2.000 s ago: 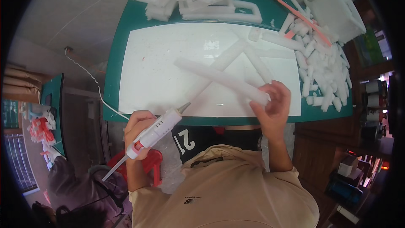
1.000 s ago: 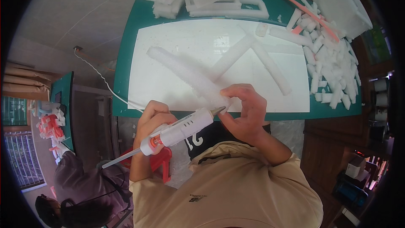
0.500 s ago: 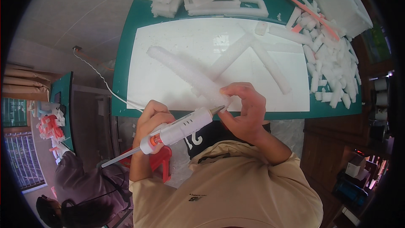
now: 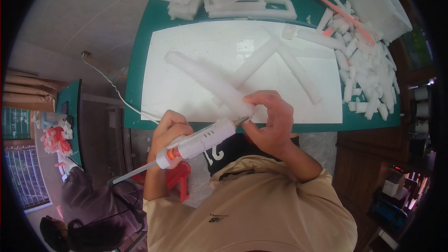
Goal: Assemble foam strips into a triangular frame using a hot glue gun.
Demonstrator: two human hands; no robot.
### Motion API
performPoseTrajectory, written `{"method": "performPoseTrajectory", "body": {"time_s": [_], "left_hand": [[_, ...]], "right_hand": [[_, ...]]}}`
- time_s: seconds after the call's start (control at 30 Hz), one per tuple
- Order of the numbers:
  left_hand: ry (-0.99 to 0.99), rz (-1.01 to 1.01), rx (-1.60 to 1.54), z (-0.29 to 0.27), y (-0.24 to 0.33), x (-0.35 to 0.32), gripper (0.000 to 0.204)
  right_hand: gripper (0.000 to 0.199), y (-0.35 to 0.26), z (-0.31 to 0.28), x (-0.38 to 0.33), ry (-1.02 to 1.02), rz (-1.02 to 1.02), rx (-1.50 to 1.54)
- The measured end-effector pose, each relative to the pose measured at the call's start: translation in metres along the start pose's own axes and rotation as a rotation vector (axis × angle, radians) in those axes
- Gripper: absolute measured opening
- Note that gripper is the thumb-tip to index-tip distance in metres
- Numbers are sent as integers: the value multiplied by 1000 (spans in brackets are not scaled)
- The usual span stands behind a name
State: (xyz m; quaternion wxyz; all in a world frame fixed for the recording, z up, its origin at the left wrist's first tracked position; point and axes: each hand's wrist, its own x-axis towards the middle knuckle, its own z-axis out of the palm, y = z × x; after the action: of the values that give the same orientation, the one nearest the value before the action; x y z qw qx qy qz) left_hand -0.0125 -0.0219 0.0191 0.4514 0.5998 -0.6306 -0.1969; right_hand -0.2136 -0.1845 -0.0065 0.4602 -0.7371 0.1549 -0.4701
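My left hand [image 4: 169, 133] is wrapped round a white hot glue gun [image 4: 205, 141], with a pale glue stick [image 4: 135, 173] jutting from its rear. The gun's metal nozzle points right and meets the near end of a long white foam strip [image 4: 203, 78]. Thumb and forefinger of my right hand [image 4: 275, 119] pinch that same end, just beyond the nozzle. The strip slants away to the far left above a white board [image 4: 182, 107]. Two more foam strips, one leaning left [image 4: 256, 61] and one leaning right [image 4: 298, 74], form a peak on the board.
Loose foam pieces [image 4: 371, 74] heap at the right of the green table [image 4: 133, 98], by a large foam block [image 4: 380, 9]. Foam frames [image 4: 252, 8] lie along the far edge. A white cord [image 4: 109, 83] hangs at left. A red stool [image 4: 179, 179] and another person [image 4: 98, 200] are lower left.
The foam strip's far end has shifted slightly right. The glue gun has crept a little to the right; both hands keep their holds.
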Motion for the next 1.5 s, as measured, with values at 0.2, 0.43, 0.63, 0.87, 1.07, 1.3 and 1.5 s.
{"method": "performPoseTrajectory", "body": {"time_s": [0.2,0.43,0.63,0.87,1.07,1.3,1.5], "left_hand": [[-8,-22,-11,0,-2,0,51],[-11,-30,-11,1,-2,0,50],[-11,-33,-25,2,-2,0,43],[-28,-9,-29,1,-3,3,36],[-20,5,-45,2,-3,5,32],[5,8,-68,3,-6,2,40],[-2,9,-67,3,-6,4,41]], "right_hand": [[43,3,0,-1,12,7,23],[52,8,1,-2,26,-70,-2],[51,7,0,-3,17,-31,-25],[47,5,1,-2,30,2,-9],[45,2,-1,0,20,13,-28],[42,0,-1,1,21,33,-27],[44,2,-1,-1,7,17,-26]]}}
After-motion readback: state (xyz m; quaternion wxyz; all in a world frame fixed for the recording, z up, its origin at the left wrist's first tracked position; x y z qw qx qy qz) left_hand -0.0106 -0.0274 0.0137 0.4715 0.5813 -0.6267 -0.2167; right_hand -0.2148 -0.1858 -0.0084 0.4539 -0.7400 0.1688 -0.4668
